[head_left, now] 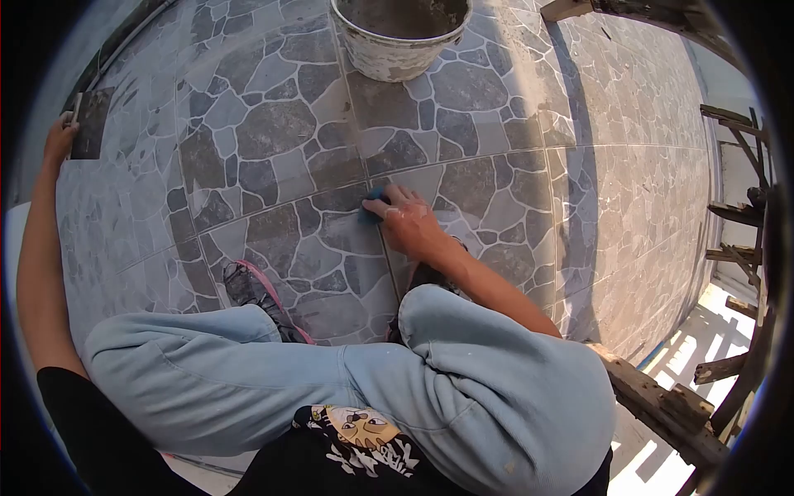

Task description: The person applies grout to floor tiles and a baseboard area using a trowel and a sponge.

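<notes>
A: The tiled floor (273, 124) is filling most of the view, stone-pattern tiles with pale joints running between them. Where is the person working on it?

B: The person is squatting, knees in light blue trousers (347, 372), and is leaning over the crossing of two joints just ahead of the shoes. A mortar-crusted bucket (403, 37) is standing well ahead, at the top of the view.

A: And the hands?

B: The right hand (411, 221) is lying palm down on the tile, fingers curled over a small blue sponge (372, 207) and pressing it onto the joint line. The left hand (59, 140) is reaching far out to the side, touching the edge of a dark flat tile piece (89, 122) resting on the floor; whether it is gripping that piece or only steadying on it, one cannot tell.

A: So how is the wiping best done, judging from this?

B: It looks as though the person is cleaning along the joint. The sponge is probably doing best when it is moving along or diagonally across the line with light, even pressure, so it is lifting the haze off the tile face without dragging filler out of the groove. The outstretched left arm is giving balance, which is likely helping the person keep the strokes steady.
</notes>
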`<action>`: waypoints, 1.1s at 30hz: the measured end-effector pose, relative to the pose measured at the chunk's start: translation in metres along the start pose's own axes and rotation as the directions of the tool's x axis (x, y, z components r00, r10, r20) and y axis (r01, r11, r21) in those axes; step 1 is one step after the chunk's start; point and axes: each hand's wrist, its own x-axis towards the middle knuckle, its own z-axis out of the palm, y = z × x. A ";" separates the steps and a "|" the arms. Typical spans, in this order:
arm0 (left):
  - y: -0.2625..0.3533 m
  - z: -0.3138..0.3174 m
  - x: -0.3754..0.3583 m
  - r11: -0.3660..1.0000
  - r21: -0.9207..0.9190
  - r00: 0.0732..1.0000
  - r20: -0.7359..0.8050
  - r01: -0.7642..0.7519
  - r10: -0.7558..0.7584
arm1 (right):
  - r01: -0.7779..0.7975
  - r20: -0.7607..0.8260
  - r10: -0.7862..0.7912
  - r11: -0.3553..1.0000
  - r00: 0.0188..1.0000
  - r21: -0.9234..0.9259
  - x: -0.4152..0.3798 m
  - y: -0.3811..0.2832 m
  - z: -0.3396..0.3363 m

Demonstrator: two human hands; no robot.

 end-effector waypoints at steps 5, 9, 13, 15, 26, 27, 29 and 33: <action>-0.016 0.018 -0.011 0.998 -0.061 0.990 -0.138 0.003 -0.011 | 0.061 -0.012 -0.061 0.997 0.998 -0.039 0.017 0.049 -0.041; -0.130 0.025 -0.071 0.991 0.050 0.980 -0.164 0.124 -0.115 | -0.797 -0.527 0.682 0.603 0.507 0.013 0.002 0.210 -0.129; -0.141 0.028 -0.091 0.957 0.116 0.954 -0.171 0.266 -0.244 | -0.839 -0.686 0.600 0.543 0.411 -0.028 0.052 0.188 -0.090; -0.064 0.025 -0.089 0.962 0.111 0.957 -0.180 0.250 -0.228 | -0.529 -0.584 0.344 0.830 0.735 -0.177 0.095 0.097 -0.027; -0.105 0.047 -0.085 0.970 -0.170 0.924 -0.312 0.173 -0.219 | -0.818 -0.611 0.620 0.570 0.492 -0.079 0.033 0.240 -0.124; -0.089 0.043 -0.113 0.882 -0.280 0.870 -0.217 0.378 -0.442 | -0.890 -0.603 0.717 0.455 0.350 0.023 0.019 0.244 -0.150; -0.065 0.043 -0.128 0.741 -0.394 0.788 -0.063 0.544 -0.612 | -0.933 -0.602 0.753 0.358 0.266 0.036 0.012 0.257 -0.153; 0.049 0.059 -0.027 0.997 0.031 0.981 -0.181 0.077 -0.071 | -0.679 -0.660 0.397 0.695 0.638 -0.237 0.074 0.142 -0.044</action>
